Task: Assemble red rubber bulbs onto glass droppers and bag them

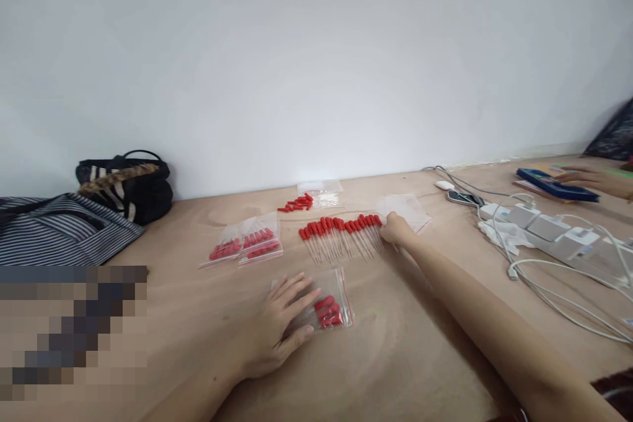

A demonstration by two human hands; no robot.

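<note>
My left hand [284, 320] lies with fingers stretched out over a clear zip bag [341, 283], which holds several red-bulbed droppers [329, 313]. Beyond it is a row of glass droppers [341, 231], their red bulbs pointing away from me. At the right end of this row my right hand [395, 229] is closed, fingers bent down by the last dropper; its fingertips are partly hidden. Left of the row lie filled zip bags [257, 237] with red bulbs inside. Loose red bulbs [297, 203] form a small pile farther back, beside thin glass tubes [326, 199].
A clear bag [410, 208] lies behind my right hand. White chargers on a power strip [568, 237] and tangled cables [548, 300] take up the right side. Another person's hand [593, 179] is by a blue tray [558, 186]. Bags [123, 188] stand at the left.
</note>
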